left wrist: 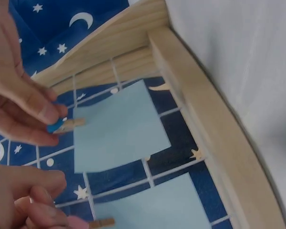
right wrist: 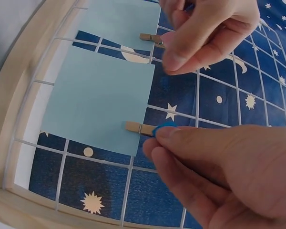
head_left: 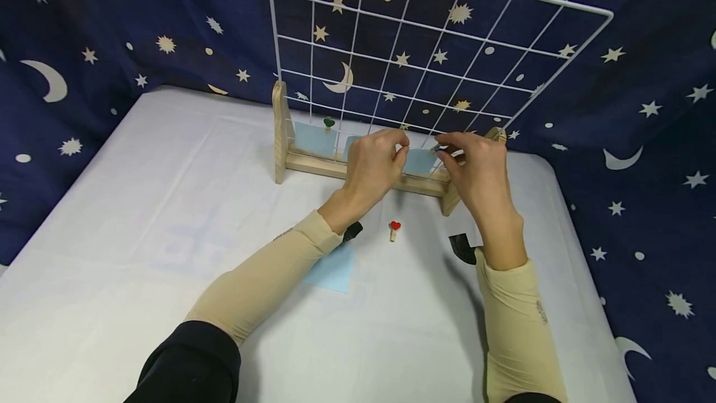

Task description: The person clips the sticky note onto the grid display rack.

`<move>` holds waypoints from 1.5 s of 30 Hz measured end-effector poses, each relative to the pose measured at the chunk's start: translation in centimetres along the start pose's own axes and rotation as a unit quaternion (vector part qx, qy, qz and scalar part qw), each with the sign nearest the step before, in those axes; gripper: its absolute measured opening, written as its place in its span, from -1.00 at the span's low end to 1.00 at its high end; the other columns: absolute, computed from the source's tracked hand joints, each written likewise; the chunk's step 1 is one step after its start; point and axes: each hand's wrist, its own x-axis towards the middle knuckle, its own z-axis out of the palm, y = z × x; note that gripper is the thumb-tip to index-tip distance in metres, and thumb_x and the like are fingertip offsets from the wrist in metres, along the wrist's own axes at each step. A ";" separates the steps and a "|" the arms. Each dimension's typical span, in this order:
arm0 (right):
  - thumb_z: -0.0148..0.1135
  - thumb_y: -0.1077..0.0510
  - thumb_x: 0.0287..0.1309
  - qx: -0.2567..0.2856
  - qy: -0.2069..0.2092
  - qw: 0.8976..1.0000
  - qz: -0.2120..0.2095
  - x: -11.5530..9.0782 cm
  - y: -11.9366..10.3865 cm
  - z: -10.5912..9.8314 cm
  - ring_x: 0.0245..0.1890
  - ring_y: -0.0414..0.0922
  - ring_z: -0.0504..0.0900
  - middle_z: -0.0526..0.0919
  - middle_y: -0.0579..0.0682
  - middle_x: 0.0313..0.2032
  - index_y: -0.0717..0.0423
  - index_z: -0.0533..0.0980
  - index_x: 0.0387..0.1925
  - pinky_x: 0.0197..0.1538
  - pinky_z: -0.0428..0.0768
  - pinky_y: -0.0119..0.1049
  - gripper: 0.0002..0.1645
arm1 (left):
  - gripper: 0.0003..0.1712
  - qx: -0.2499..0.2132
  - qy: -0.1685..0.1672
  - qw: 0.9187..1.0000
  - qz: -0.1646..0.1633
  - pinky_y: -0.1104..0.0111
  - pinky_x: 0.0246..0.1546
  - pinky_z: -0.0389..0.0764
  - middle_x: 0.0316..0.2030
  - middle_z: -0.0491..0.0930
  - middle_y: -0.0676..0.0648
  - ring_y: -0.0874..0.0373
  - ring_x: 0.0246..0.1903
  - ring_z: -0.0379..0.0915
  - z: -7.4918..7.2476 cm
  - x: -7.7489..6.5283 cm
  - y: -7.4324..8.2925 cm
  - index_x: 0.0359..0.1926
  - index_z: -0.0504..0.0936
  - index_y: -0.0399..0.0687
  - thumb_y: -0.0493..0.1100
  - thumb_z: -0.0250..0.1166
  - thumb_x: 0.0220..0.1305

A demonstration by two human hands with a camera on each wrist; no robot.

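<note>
Backdrop: dark blue cloth printed with pale stars and moons [head_left: 112, 17], behind a table draped in white cloth [head_left: 100, 254]. On it, a white wire grid panel [head_left: 401, 19] stands in a pale wooden stand [head_left: 316, 165]. Three light blue square papers hang along its lower part. Right hand [head_left: 475, 160]: grip narrow, pinching the blue top of a small wooden clothespin [right wrist: 145, 129], whose other end overlaps the edge of the right paper [right wrist: 97, 98]. Left hand [head_left: 373, 160]: grip loosely curled, just beside the pink-topped clothespin [left wrist: 101, 223] on the middle paper [left wrist: 152, 207]; contact cannot be told. Left paper [head_left: 314, 140] bears a green-heart clothespin [head_left: 329, 123]. On table: red-heart wooden clothespin [head_left: 394, 231]; loose light blue sheet [head_left: 332, 268], partly behind the left forearm.
</note>
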 end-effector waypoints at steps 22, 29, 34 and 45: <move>0.47 0.20 0.29 0.050 0.111 0.992 0.007 -4.3 0.0 2.1 -0.55 0.03 0.75 0.81 0.12 -0.46 0.26 0.79 -0.33 -0.31 0.46 -0.74 -0.84 | -0.69 0.000 -0.125 0.992 0.017 0.34 -0.57 0.30 -0.72 0.45 0.06 0.17 -0.64 0.39 -4.7 -2.9 -2.5 -0.55 0.70 -0.04 -0.14 0.39 0.39; 0.49 0.16 0.27 0.030 -0.003 0.999 0.019 -6.8 0.3 3.6 -0.56 -0.05 0.75 0.79 0.07 -0.51 0.21 0.79 -0.33 -0.41 0.72 -0.08 -0.84 | -0.69 0.013 -0.162 0.987 0.013 0.31 -0.51 0.30 -0.68 0.39 0.10 0.18 -0.61 0.33 -5.5 -4.2 -4.1 -0.56 0.65 -0.01 -0.17 0.39 0.37; 0.48 0.19 0.27 0.044 -0.040 0.997 0.043 -8.3 0.9 3.9 -0.50 -0.04 0.77 0.81 0.06 -0.46 0.20 0.79 -0.30 -0.37 0.74 -0.06 -0.88 | -0.61 0.027 -0.189 0.982 0.002 0.33 -0.51 0.20 -0.70 0.33 0.10 0.18 -0.62 0.26 -6.3 -5.6 -5.4 -0.63 0.55 0.01 -0.16 0.42 0.36; 0.48 0.24 0.24 0.020 -0.053 0.995 0.079 -12.4 2.7 2.6 -0.46 0.01 0.80 0.83 0.03 -0.42 0.16 0.80 -0.29 -0.33 0.73 -0.06 -0.94 | -0.68 0.071 -0.251 0.965 0.008 0.28 -0.51 0.36 -0.63 0.50 0.05 0.12 -0.57 0.41 -8.9 -8.6 -8.3 -0.58 0.59 -0.03 -0.18 0.44 0.32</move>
